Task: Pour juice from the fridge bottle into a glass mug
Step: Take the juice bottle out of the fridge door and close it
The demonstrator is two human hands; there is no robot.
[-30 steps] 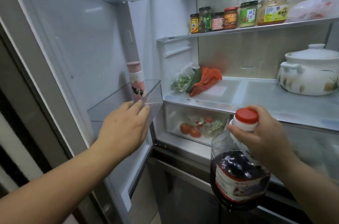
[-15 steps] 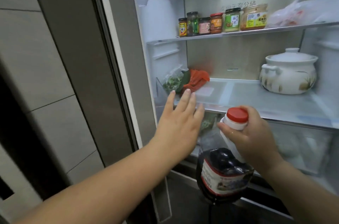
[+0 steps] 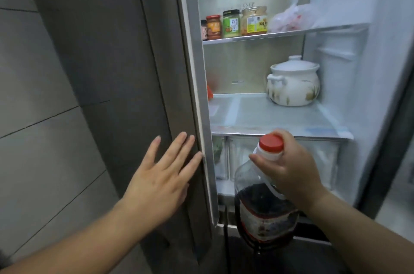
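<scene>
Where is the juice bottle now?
Head view, lower centre-right: the bottle hangs from the right hand before the open fridge, just right of the door.

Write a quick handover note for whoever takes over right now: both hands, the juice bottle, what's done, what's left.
Left hand: open, flat against the outside of the left fridge door, which is nearly shut.
Right hand: grips the juice bottle by its neck, red cap on.
Done: juice bottle out of the fridge.
Left: close up, find the mug (not in view), uncap, pour.
</scene>
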